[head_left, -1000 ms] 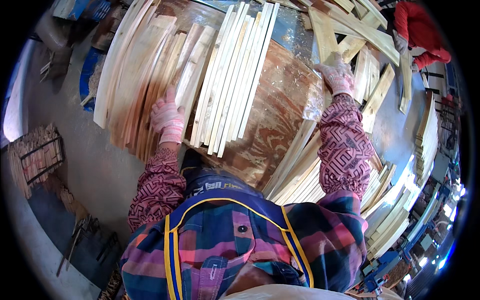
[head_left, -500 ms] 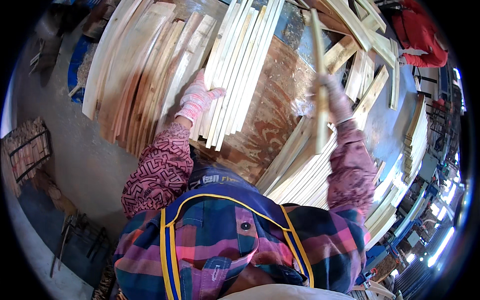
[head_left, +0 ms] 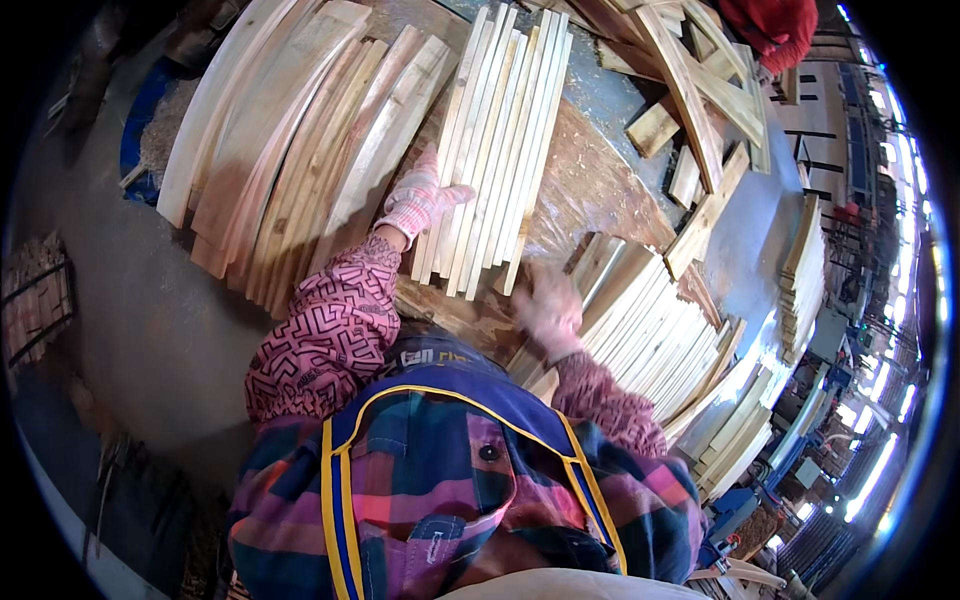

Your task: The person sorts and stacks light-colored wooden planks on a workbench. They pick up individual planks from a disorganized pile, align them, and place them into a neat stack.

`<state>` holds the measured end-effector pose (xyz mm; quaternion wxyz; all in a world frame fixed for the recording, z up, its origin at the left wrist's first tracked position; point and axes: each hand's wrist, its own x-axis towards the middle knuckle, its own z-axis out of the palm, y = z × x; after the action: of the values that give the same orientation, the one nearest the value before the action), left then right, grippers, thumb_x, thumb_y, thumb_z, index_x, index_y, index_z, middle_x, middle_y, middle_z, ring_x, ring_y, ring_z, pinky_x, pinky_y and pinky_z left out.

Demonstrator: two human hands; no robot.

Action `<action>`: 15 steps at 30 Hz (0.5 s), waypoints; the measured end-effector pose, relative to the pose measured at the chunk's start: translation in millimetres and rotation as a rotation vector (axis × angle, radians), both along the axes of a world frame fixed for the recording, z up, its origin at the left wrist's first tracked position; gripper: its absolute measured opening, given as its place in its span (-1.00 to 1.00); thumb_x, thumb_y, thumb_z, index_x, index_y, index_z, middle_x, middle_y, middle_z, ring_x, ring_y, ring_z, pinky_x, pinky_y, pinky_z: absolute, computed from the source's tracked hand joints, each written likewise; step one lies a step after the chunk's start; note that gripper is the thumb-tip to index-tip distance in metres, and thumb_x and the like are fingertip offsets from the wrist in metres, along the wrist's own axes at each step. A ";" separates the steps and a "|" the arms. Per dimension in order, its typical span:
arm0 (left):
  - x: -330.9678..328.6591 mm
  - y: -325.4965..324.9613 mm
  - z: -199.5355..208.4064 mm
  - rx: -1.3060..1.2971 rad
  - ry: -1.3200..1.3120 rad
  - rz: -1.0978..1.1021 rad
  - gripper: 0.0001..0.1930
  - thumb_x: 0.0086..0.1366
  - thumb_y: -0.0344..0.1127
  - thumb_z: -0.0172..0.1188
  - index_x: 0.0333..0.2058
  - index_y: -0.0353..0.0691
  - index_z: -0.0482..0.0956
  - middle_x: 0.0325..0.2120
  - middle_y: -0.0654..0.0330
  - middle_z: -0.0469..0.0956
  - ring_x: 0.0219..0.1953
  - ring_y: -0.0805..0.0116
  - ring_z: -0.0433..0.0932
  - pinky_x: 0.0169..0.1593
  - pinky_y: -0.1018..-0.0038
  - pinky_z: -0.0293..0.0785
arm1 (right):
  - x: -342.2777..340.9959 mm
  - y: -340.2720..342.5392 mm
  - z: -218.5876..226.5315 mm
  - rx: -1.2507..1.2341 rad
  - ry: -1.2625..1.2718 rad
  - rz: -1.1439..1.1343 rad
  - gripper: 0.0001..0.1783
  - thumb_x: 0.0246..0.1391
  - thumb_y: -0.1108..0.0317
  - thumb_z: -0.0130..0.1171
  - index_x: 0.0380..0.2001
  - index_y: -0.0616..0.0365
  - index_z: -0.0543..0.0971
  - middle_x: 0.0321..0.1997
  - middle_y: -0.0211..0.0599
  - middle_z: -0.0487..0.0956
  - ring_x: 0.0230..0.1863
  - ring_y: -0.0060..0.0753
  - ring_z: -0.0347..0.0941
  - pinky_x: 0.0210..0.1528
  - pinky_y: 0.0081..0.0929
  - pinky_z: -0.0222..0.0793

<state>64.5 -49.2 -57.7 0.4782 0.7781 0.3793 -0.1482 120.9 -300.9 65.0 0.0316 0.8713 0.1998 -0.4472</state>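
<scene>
A row of pale narrow wooden strips [head_left: 495, 150] lies side by side on a brown board [head_left: 600, 180]. My left hand [head_left: 425, 200], in a pink-and-white glove, rests against the row's left edge, fingers stretched and thumb over the nearest strips. My right hand [head_left: 550, 310] is by the near right ends of the row, smeared by motion. Its fingers are too blurred to read, and no strip shows in it. Just right of it sits a stack of more pale strips [head_left: 650, 330].
Wider planks [head_left: 290, 150] lie to the left. Crossed offcuts [head_left: 690, 90] are heaped at the far right. Beyond them is a person in a red top [head_left: 775, 30]. A blue tub of shavings [head_left: 160, 130] stands far left, above a rack of wood pieces [head_left: 35, 300].
My right hand has swung down and left from the right side, and the strip it held upright is no longer in it. The left hand stays at the row's edge.
</scene>
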 end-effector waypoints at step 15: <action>-11.9 -2.5 33.7 0.011 0.023 -0.099 0.20 0.15 0.24 0.32 0.48 -0.17 -0.29 0.40 -0.15 0.14 0.30 -0.11 0.36 0.35 0.22 0.26 | 22.5 90.9 -53.7 0.282 -0.246 -0.734 0.00 -0.06 -0.29 0.25 0.28 0.24 0.34 0.21 0.16 0.51 0.29 0.14 0.38 0.32 -0.15 0.24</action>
<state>52.6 -51.7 -24.1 0.4616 0.7968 0.3465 -0.1787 143.5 -209.9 11.3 -0.2259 0.9275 -0.0701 -0.2894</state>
